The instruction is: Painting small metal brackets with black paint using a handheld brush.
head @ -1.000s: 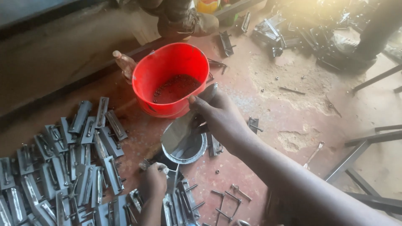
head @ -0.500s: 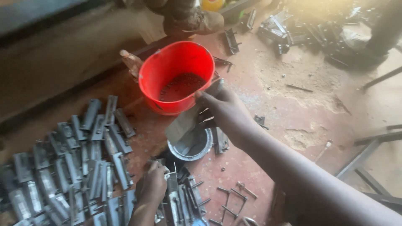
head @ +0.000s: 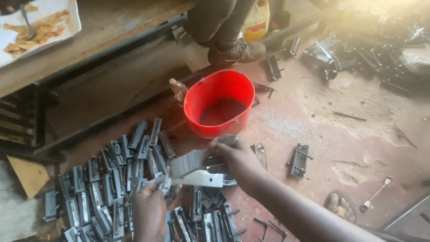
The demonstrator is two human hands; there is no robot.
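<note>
steel bracket [head: 197,172] sits at 6 o'clock of the red bucket [head: 219,104], pinched between both hands: left hand [head: 152,206] grips its corner, right hand [head: 235,157] its far end. looks stiff, heavyish, sharp-edged; flat faces grip best.

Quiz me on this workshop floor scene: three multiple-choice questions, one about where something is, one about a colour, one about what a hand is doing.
1. Where do the grey metal pieces lie?
A. heaped on the floor left of the hands
B. inside the bucket
C. on the bench

2. What colour is the bucket?
A. blue
B. red
C. yellow

3. What is the right hand doing?
A. resting flat on the floor
B. gripping the bucket rim
C. holding a flat metal plate together with the left hand

Answers: 1 A, the heap spreads over the floor; 2 B, it is bright red; 3 C, both hands grasp the plate.
</note>
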